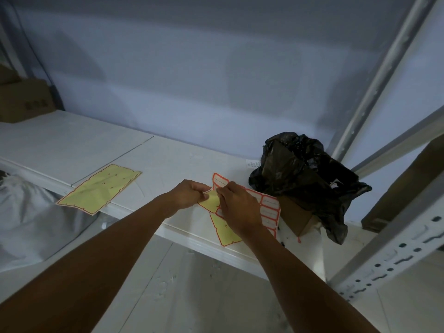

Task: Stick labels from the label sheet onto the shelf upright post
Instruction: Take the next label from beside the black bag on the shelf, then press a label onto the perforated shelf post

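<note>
**A:** Where's the label sheet (270,211)?

**B:** Lying on the shelf (168,164) near its front edge, just beside a black bag (307,179). The left hand (189,192) pinches the sheet's bared yellow backing to steady it. The right hand (237,207) has its fingers curled on a red-bordered label (219,180) that stands up at the far edge.

**A:** So how far along is it?

**B:** I'd say mid-run, at the peeling step. Much of this sheet is already yellow backing, and a stripped sheet (101,188) lies well apart to the left. This label is not yet free. The near upright post (398,248) shows no label on the part in view.

**A:** Counts?

**B:** Two sheets: one in use, one used up. One label is being lifted. Several remain in a column on the right, but the hands cover part of it, so I can't give a total. Two uprights show: the near perforated one and a far post (382,78). There is one bag, draped over a brown box (296,218), and another carton (24,99) sits far left.
</note>
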